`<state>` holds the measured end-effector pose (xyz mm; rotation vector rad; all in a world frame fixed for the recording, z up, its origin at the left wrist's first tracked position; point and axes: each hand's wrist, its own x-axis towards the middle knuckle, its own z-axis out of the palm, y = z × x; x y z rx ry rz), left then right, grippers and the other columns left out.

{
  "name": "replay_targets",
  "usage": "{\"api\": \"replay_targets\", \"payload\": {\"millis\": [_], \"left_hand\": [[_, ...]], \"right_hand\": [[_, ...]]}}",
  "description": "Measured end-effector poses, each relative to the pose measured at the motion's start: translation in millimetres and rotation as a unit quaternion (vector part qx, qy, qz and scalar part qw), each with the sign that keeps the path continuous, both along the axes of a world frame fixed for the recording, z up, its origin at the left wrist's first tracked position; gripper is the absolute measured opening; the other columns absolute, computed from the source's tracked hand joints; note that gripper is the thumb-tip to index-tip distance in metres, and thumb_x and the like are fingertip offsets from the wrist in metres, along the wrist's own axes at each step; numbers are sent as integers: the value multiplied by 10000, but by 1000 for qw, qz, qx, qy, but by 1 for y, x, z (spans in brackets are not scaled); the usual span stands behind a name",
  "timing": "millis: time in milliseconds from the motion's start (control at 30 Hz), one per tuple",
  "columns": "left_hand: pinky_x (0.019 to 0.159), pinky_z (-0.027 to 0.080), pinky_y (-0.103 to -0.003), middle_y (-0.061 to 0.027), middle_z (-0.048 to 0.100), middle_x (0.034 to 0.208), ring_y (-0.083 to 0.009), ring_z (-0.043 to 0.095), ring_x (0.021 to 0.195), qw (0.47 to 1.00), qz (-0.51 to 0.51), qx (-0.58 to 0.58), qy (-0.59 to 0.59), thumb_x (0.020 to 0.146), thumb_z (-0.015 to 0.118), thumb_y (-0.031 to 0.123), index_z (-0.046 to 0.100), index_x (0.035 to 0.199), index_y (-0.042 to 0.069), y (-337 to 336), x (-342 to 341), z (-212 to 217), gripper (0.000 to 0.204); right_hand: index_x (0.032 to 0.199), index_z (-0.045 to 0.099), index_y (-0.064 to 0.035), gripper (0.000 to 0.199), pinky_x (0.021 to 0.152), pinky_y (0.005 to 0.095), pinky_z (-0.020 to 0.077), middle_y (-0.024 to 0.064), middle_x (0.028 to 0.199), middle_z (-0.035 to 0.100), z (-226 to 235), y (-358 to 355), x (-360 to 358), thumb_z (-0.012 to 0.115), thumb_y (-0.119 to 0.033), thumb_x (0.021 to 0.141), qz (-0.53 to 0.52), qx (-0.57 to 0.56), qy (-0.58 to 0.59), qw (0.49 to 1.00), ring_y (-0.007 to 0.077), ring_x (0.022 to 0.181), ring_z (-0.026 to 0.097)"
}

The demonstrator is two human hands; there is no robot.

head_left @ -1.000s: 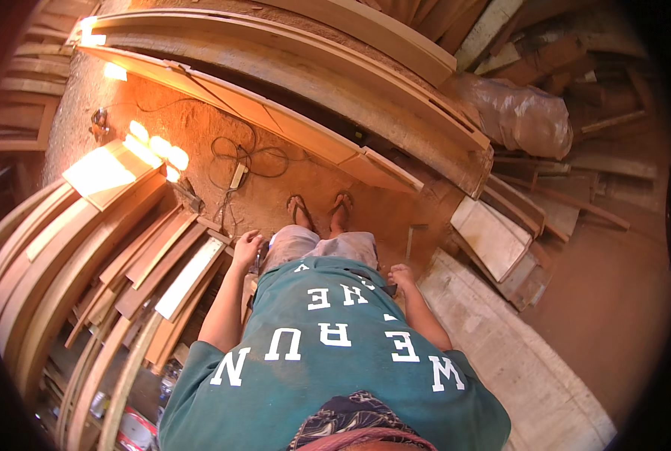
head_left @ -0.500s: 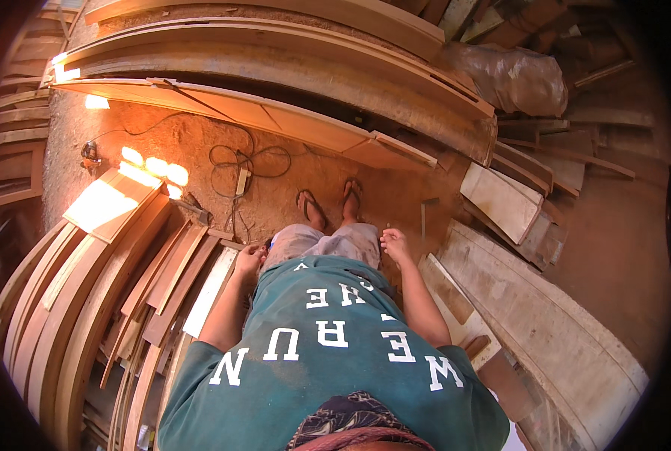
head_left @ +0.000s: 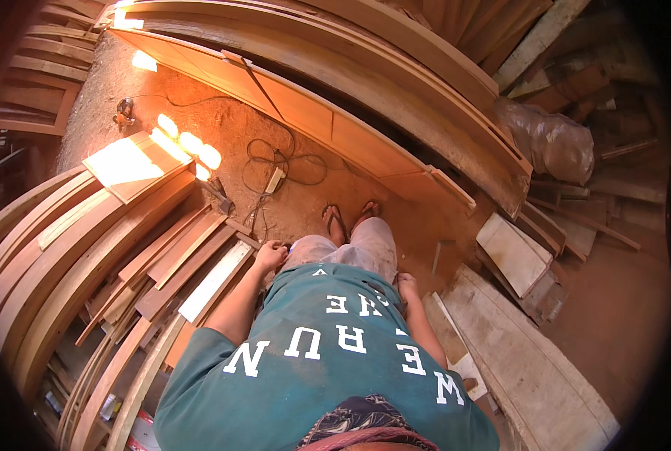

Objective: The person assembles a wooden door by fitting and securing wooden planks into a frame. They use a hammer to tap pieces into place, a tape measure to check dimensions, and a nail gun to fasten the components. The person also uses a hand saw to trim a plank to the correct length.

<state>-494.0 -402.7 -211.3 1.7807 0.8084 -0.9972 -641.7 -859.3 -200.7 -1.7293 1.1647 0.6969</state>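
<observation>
My left hand [head_left: 272, 255] hangs beside my left thigh, close to the end of a pale board [head_left: 217, 279] on the stacked wood. Its fingers are curled in, and whatever they may hold is hidden. My right hand [head_left: 408, 288] is down against the right side of my grey shorts [head_left: 373, 248]. Its fingers are mostly hidden, so I cannot tell whether they are closed. A power cord [head_left: 305, 170] lies looped on the dusty ground ahead of my sandalled feet, with a white socket block [head_left: 275, 180] on it.
Long wooden panels [head_left: 365, 139] stand on edge across the front. Stacked planks [head_left: 117, 248] fill the left side. A large pale board [head_left: 531, 361] and offcuts [head_left: 514, 254] lie right. A plastic-wrapped bundle [head_left: 550, 139] sits far right; a small power tool [head_left: 123, 111] lies far left.
The view has turned, and the surroundings sit tilted and shifted to the right. My right hand has dropped back from in front of my thigh to my side. My left hand stays low.
</observation>
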Motion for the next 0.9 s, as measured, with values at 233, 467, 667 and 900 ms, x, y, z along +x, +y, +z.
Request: {"api": "replay_targets", "payload": {"millis": [233, 467, 667, 900], "left_hand": [[962, 524, -371, -186, 725, 1162, -288, 696, 1084, 983, -166, 65, -37, 900, 659, 247, 696, 1232, 52, -33, 23, 42, 387], [992, 492, -433, -231, 657, 1196, -393, 611, 1153, 880, -362, 130, -278, 848, 689, 139, 589, 1304, 26, -80, 89, 79, 480], [1111, 350, -490, -192, 540, 1322, -371, 459, 1310, 706, -461, 137, -520, 776, 723, 87, 488, 1399, 62, -209, 243, 146, 666], [1075, 357, -448, -148, 581, 1230, -313, 498, 1248, 594, -619, 166, -486, 736, 728, 259, 576, 1285, 59, -292, 355, 130, 604]], "right_hand": [[1080, 666, -80, 166, 548, 271, 499, 36, 880, 689, -16, -23, 74, 599, -213, 1007, -70, 93, -30, 993, 102, 701, 623], [1207, 612, -54, 268, 695, 303, 529, 61, 923, 695, -34, -54, 107, 659, -177, 973, -49, -147, -221, 963, 150, 783, 646], [1361, 517, -25, 492, 937, 367, 498, 154, 1211, 614, 94, -118, 175, 649, -310, 982, -204, -292, -264, 896, 259, 1049, 617], [1455, 441, -37, 583, 1038, 396, 446, 206, 1388, 515, 135, -136, 226, 587, -387, 1012, -187, -273, -189, 925, 302, 1270, 530]]}}
